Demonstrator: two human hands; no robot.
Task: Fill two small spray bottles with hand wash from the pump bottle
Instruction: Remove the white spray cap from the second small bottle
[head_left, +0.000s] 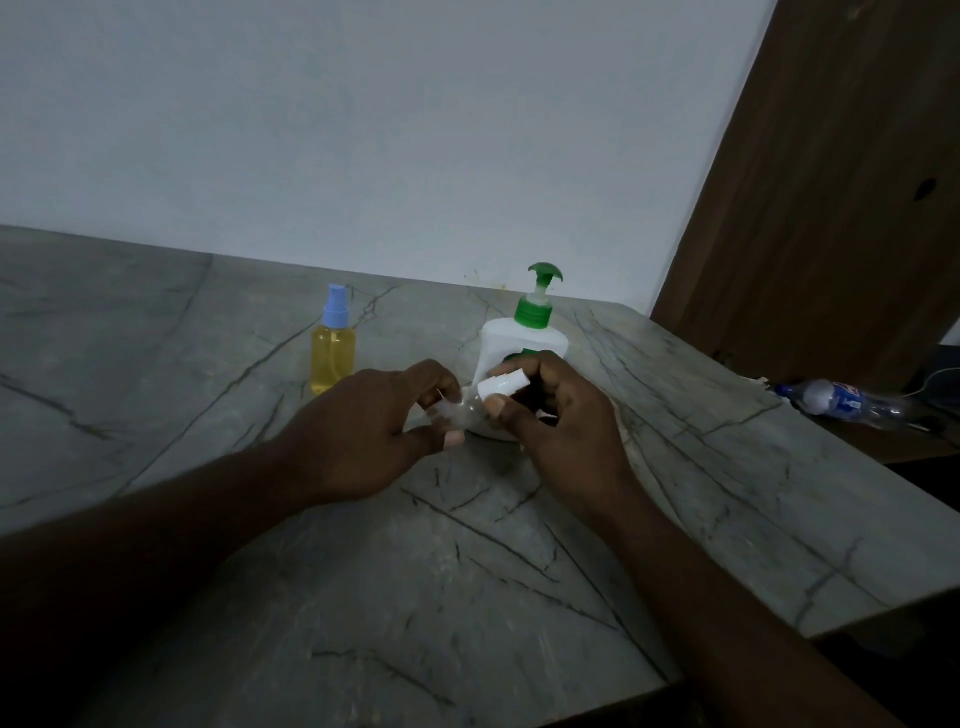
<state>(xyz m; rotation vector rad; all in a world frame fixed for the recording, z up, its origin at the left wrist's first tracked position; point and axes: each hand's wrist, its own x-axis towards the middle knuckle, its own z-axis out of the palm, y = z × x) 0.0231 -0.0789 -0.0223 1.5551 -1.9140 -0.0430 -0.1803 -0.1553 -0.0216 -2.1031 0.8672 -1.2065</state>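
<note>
**A Dim Room with a Grey Stone Surface**

The light is low, so the whole room looks dark and grey. A plain pale wall (363, 130) fills the top of the view. It meets the surface (156, 364) along a straight line. The surface is grey stone with thin dark lines running across it like cracks. Its far right corner is rounded. On the right stands a tall brown wood panel (831, 208) with a small dark spot (924, 189). Past the surface's right edge it is very dark. A clear water bottle (841, 402) with a blue label lies on its side there, near a thin white cord (935, 375).
</note>
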